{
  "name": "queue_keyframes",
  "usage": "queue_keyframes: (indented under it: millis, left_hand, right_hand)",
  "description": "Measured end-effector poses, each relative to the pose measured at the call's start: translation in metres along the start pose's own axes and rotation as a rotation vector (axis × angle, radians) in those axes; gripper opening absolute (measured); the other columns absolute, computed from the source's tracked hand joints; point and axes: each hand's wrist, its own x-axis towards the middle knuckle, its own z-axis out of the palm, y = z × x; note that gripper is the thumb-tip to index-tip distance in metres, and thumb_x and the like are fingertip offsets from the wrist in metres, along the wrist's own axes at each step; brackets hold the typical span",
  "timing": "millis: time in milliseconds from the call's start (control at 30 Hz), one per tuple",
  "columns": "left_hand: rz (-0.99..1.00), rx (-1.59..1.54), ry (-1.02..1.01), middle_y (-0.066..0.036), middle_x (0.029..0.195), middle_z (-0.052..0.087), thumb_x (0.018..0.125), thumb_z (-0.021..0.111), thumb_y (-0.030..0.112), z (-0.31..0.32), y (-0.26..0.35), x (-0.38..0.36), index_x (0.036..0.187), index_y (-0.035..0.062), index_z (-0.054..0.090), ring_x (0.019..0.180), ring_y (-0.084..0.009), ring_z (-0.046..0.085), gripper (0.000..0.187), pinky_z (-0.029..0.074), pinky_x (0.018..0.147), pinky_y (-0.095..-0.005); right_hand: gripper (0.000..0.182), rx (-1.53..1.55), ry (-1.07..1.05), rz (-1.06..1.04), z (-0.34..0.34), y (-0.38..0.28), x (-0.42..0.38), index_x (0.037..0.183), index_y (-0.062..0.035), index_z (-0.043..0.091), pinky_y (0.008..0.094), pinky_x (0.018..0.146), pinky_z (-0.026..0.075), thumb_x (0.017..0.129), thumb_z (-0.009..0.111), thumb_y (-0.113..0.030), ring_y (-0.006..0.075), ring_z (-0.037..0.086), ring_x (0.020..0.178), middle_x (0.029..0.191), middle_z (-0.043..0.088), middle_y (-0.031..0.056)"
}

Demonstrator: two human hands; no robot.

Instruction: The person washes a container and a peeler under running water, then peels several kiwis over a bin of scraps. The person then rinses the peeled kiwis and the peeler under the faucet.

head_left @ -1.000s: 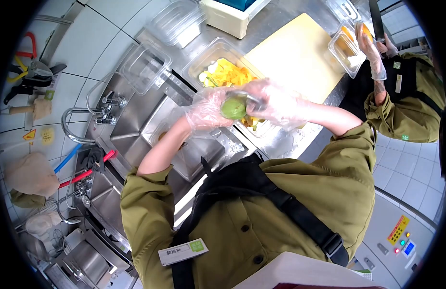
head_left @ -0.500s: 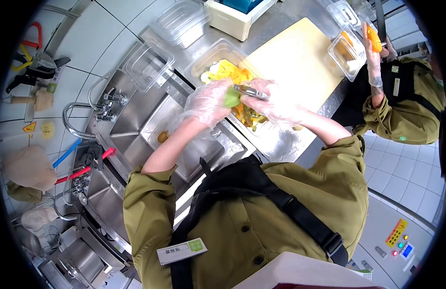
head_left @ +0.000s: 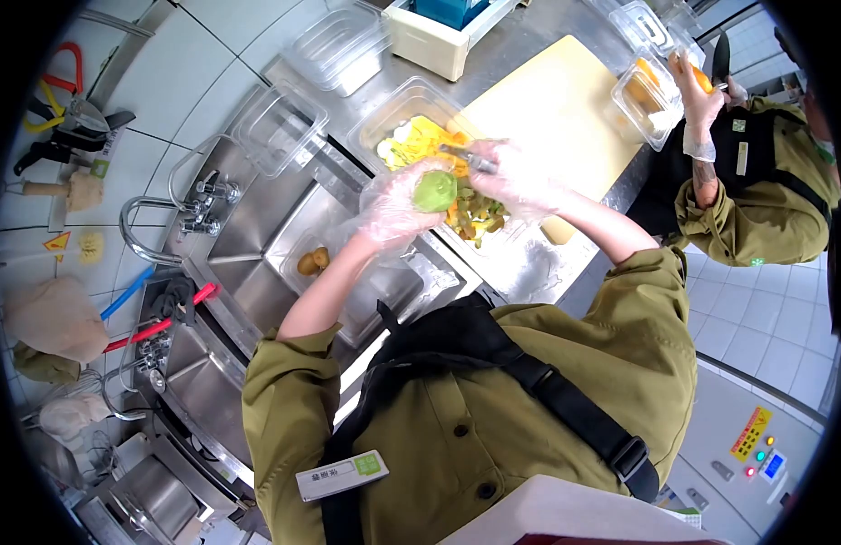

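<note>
Two gloved hands are working over a clear tub point(head_left: 384, 113) of peelings on the bench point(head_left: 529, 263): the left hand point(head_left: 393, 204) is gripping a peeled green fruit point(head_left: 435, 192), while the right hand point(head_left: 511, 177) is clamping a metal peeler point(head_left: 466, 159) just beside it. Beyond the cutting board point(head_left: 557, 100), a co-worker's hand point(head_left: 697, 100) is holding orange fruit.

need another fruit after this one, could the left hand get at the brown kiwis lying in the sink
Probably yes, once it frees itself. The left hand grips a peeled green kiwi over the tray of peels. The brown kiwis lie uncovered in the sink just below it, nothing between.
</note>
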Motion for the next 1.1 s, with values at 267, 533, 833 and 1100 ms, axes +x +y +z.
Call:
queue_keyframes:
  millis: [267, 533, 833, 1100]
  left_hand:
    - [0.138, -0.571, 0.07, -0.003, 0.116, 0.048, 0.067, 0.077, 0.033, 0.01, -0.023, -0.014, 0.129, 0.012, 0.035, 0.104, -0.0169, 0.049, 0.077, 0.043, 0.087, -0.0309]
    - [0.072, -0.869, -0.103, -0.013, 0.1, 0.053, 0.081, 0.055, 0.051, 0.009, -0.01, -0.014, 0.126, 0.0151, 0.029, 0.071, -0.0179, 0.056, 0.064, 0.045, 0.052, -0.0255]
    - [-0.252, -1.1, -0.034, -0.01, 0.104, 0.054, 0.088, 0.046, 0.047, 0.018, -0.006, -0.014, 0.124, 0.0127, 0.039, 0.079, -0.0177, 0.057, 0.05, 0.048, 0.055, -0.0269]
    - [-0.061, -1.554, 0.219, -0.013, 0.112, 0.052, 0.093, 0.04, 0.035, 0.029, -0.018, -0.004, 0.12, 0.0073, 0.045, 0.099, -0.0258, 0.052, 0.04, 0.047, 0.074, -0.0368]
  right_hand:
    - [0.029, 0.247, 0.133, 0.358, -0.001, -0.008, -0.012, 0.105, -0.0015, 0.058, 0.0267, 0.066, 0.045, 0.081, 0.058, -0.016, 0.0115, 0.053, 0.071, 0.077, 0.059, 0.0042]
    - [0.033, 0.676, 0.009, -0.089, -0.012, -0.017, -0.005, 0.099, 0.0007, 0.062, 0.0232, 0.075, 0.045, 0.074, 0.071, -0.019, 0.0096, 0.055, 0.083, 0.09, 0.062, 0.0047]
    - [0.037, 0.259, -0.068, 0.003, -0.013, -0.028, -0.008, 0.101, 0.0, 0.062, 0.0243, 0.066, 0.043, 0.071, 0.062, -0.021, 0.0092, 0.052, 0.069, 0.078, 0.061, 0.0031]
    - [0.035, 0.4, 0.12, 0.181, 0.018, 0.01, -0.024, 0.106, 0.001, 0.054, 0.0253, 0.069, 0.044, 0.081, 0.062, -0.023, 0.012, 0.054, 0.076, 0.083, 0.06, 0.0063]
